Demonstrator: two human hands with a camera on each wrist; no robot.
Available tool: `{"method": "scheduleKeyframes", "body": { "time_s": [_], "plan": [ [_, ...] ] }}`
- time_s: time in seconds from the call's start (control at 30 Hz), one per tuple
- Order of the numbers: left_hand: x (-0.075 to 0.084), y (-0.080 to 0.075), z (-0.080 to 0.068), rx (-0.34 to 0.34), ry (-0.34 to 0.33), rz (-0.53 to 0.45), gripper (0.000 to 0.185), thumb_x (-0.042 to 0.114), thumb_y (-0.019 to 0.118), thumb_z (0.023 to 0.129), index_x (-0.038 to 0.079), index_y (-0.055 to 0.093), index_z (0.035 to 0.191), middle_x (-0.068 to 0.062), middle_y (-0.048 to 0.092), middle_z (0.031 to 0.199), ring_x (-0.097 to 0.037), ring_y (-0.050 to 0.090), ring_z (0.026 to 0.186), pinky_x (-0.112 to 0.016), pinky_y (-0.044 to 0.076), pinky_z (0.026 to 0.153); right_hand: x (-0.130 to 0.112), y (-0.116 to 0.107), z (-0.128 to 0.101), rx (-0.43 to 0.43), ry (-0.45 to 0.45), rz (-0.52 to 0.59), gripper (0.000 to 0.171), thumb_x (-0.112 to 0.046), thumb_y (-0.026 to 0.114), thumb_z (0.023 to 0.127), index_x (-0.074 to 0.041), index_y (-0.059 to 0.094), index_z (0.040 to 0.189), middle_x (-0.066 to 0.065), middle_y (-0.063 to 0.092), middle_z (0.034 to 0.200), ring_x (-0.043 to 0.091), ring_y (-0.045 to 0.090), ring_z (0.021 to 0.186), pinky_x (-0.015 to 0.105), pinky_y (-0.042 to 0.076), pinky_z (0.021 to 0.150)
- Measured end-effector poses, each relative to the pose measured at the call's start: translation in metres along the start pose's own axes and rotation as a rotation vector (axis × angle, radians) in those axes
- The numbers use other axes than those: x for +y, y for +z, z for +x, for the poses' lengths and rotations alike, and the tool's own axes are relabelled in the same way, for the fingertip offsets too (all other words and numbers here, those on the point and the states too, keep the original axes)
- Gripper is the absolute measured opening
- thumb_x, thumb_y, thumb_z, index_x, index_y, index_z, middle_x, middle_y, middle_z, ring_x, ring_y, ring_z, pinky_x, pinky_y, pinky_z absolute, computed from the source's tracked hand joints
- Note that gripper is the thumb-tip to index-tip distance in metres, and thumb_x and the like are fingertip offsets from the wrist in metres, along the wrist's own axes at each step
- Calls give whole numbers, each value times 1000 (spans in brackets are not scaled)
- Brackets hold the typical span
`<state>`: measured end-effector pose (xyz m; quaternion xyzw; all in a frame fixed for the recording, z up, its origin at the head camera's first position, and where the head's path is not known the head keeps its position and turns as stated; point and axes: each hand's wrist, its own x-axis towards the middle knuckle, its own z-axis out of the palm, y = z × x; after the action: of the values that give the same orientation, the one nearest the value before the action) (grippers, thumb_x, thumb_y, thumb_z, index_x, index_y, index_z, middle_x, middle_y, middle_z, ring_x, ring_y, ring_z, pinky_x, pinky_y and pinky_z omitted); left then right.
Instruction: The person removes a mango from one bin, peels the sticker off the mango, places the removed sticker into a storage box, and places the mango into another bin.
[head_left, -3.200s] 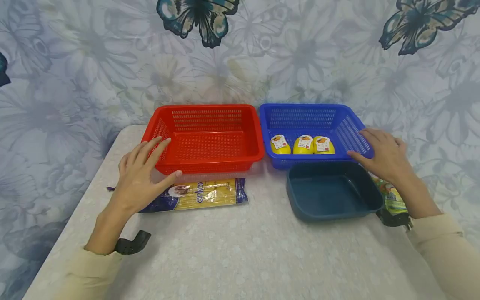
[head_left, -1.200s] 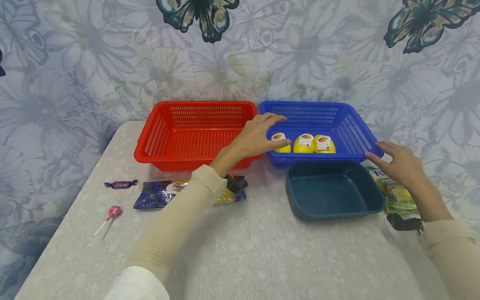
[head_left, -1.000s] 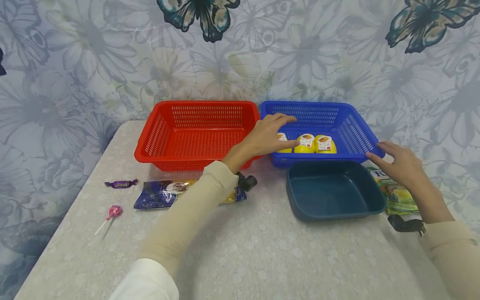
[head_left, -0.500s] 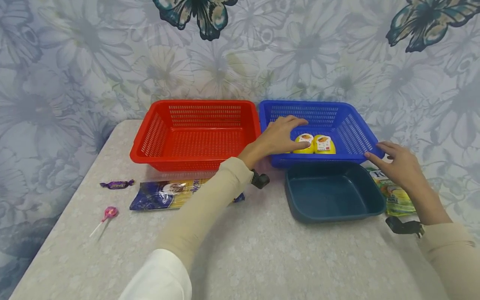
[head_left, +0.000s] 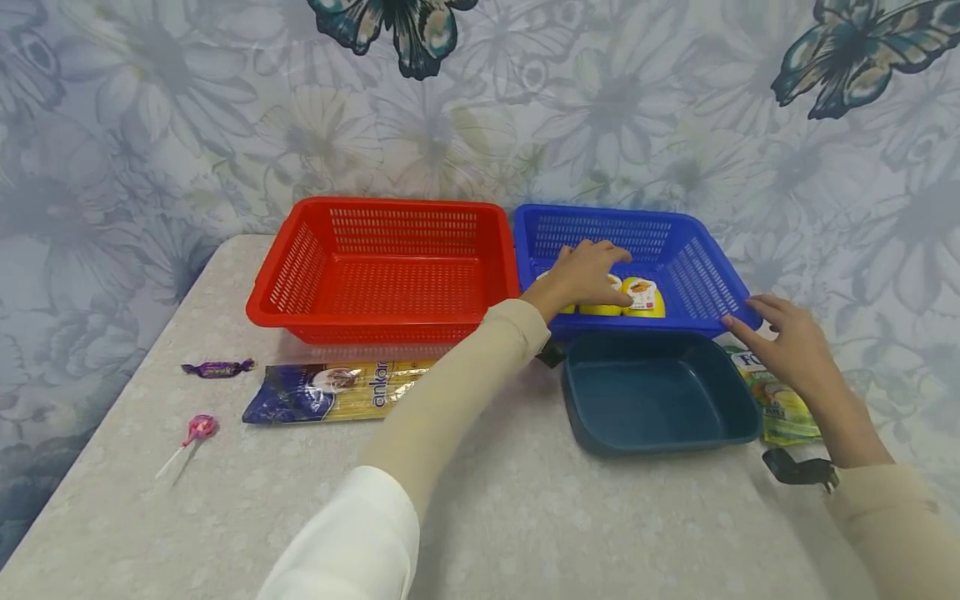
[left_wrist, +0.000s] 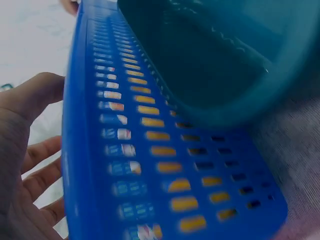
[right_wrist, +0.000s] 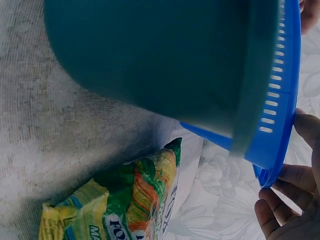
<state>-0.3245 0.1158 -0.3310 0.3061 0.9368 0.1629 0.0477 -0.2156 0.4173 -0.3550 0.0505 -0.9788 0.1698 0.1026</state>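
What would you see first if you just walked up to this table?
Two bright slotted plastic baskets stand side by side at the back: an empty red one and a blue one holding yellow labelled tubs. The left hand reaches onto the tubs, while the right hand touches the blue basket's corner.

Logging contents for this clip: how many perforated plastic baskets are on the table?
2. The red basket stands at the back, left of centre; the blue basket sits directly to its right, behind the teal tub. None looks hidden.
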Motion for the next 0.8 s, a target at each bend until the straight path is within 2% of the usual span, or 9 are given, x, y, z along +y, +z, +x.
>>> {"method": "scheduleKeyframes", "body": {
  "time_s": [0.2, 0.33, 0.5, 0.63, 0.8],
  "plan": [
    [12, 4, 15, -54, -12, 60, 79, 64, 68, 85, 38, 38, 153, 11, 35, 156, -17, 32, 137, -46, 21, 112, 1, -1, -1, 5, 19, -12, 70, -42, 57, 101, 17, 47, 137, 39, 40, 142, 58, 42, 117, 72, 37, 90],
    [13, 10, 23, -123, -45, 87, 89, 67, 68, 82, 38, 29, 157, 11, 28, 160, -19, 25, 143, -52, 14, 116, 1, 3, -2, 9, 21, -14, 70, -42, 58, 100, 17, 48, 136, 38, 41, 141, 58, 41, 119, 73, 37, 91],
    [17, 21, 33, -218, -72, 109, 91, 66, 65, 85, 39, 19, 159, 12, 20, 163, -19, 14, 149, -54, 5, 119, 1, 4, -3, 13, 12, -13, 68, -41, 58, 100, 17, 49, 134, 39, 42, 140, 59, 39, 122, 73, 36, 91],
    [21, 28, 39, -223, -68, 113, 90, 62, 64, 88, 37, 17, 160, 12, 19, 164, -19, 12, 150, -54, 3, 119, 1, 3, -3, 26, 3, -14, 66, -39, 60, 100, 18, 50, 133, 38, 43, 139, 59, 39, 121, 70, 40, 87],
    [18, 35, 42, -217, -90, 99, 88, 53, 66, 90, 33, 18, 161, 10, 22, 163, -19, 12, 151, -53, 3, 120, 0, 6, -1, 35, 7, -1, 67, -39, 61, 99, 17, 49, 135, 37, 43, 140, 57, 42, 119, 69, 44, 85]
  ]
}}
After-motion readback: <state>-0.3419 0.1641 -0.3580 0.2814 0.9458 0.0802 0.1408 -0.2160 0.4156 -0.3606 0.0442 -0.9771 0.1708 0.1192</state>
